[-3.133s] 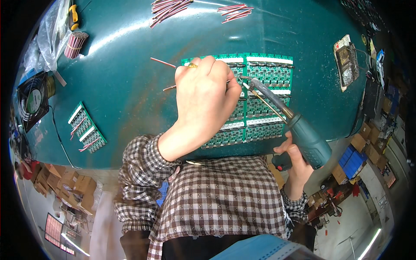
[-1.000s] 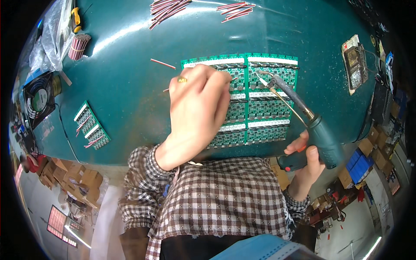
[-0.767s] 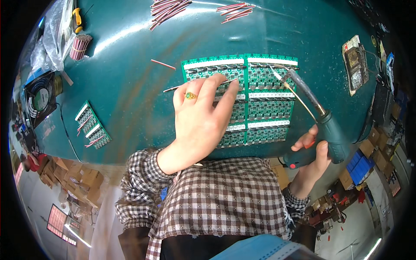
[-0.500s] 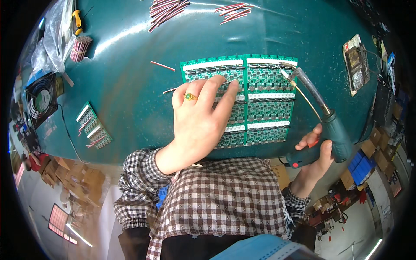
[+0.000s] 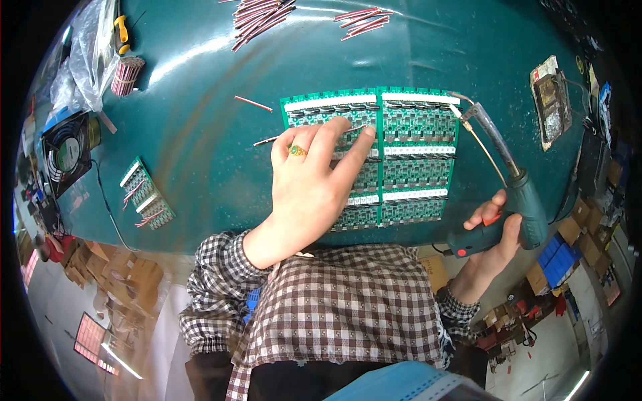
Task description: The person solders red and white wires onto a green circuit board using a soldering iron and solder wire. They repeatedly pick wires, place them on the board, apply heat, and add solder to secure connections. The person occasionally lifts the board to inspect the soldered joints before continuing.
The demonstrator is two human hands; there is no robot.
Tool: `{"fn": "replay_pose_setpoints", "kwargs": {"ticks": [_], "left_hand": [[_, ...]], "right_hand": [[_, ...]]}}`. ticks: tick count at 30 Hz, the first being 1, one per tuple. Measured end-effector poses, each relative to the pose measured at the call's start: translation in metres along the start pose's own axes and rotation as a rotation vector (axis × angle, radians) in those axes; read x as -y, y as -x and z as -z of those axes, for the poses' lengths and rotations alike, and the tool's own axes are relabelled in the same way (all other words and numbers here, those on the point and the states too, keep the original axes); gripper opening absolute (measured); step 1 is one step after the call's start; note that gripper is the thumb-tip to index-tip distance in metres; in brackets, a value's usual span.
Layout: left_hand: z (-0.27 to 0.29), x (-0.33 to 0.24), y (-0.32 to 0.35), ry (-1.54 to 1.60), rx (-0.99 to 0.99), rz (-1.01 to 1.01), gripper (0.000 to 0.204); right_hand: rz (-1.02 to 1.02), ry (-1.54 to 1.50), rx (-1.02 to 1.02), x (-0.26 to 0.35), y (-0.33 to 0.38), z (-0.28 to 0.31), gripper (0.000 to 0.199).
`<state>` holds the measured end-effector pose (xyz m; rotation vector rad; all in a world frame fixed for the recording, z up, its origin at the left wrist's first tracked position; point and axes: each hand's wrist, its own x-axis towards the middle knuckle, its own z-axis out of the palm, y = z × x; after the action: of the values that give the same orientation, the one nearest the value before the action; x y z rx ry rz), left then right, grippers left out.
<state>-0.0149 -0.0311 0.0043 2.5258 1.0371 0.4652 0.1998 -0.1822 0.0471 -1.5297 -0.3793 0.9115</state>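
My left hand (image 5: 311, 177), with a green-stoned ring, lies over the left part of a green circuit board panel (image 5: 418, 170). Its fingers close on a thin wire (image 5: 265, 141), whose one end sticks out to the left and whose other end shows between the fingertips. Much of the panel's left half is hidden under this hand. In my right hand (image 5: 495, 230) is a dark green soldering gun (image 5: 528, 208) with a red trigger. The gun's bent metal tip hangs by the panel's upper right edge; whether it touches cannot be told. Rows of white strips and black wires cross the panel.
A loose red and white wire (image 5: 253, 103) lies left of the panel. Wire piles (image 5: 263, 21) are at the far side. Left are a small board (image 5: 147, 194), a fan (image 5: 67, 155) and a bundle of wires (image 5: 127, 75). A dirty metal tray (image 5: 552, 103) sits right.
The soldering gun and its tip have moved a little to the right, to the panel's upper right edge. My left hand stays nearly in place over the panel with the wire.
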Motion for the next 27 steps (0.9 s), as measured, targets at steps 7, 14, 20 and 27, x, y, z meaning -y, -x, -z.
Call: {"fn": "replay_pose_setpoints", "kwargs": {"ticks": [7,14,20,27], "left_hand": [[0.003,0.002,-0.003,0.101,0.002,0.021,0.036],[0.002,0.006,-0.007,0.171,-0.067,0.057,0.029],[0.004,0.019,-0.030,0.076,-0.179,0.078,0.027],[0.024,0.043,-0.058,0.276,0.185,0.188,0.027]], "right_hand": [[-0.034,-0.050,0.005,0.000,-0.001,0.002,0.043],[-0.032,-0.060,0.041,-0.002,-0.003,0.003,0.044],[-0.045,-0.102,0.017,-0.002,-0.005,0.003,0.043],[-0.105,-0.406,0.040,-0.015,-0.031,0.017,0.043]]}}
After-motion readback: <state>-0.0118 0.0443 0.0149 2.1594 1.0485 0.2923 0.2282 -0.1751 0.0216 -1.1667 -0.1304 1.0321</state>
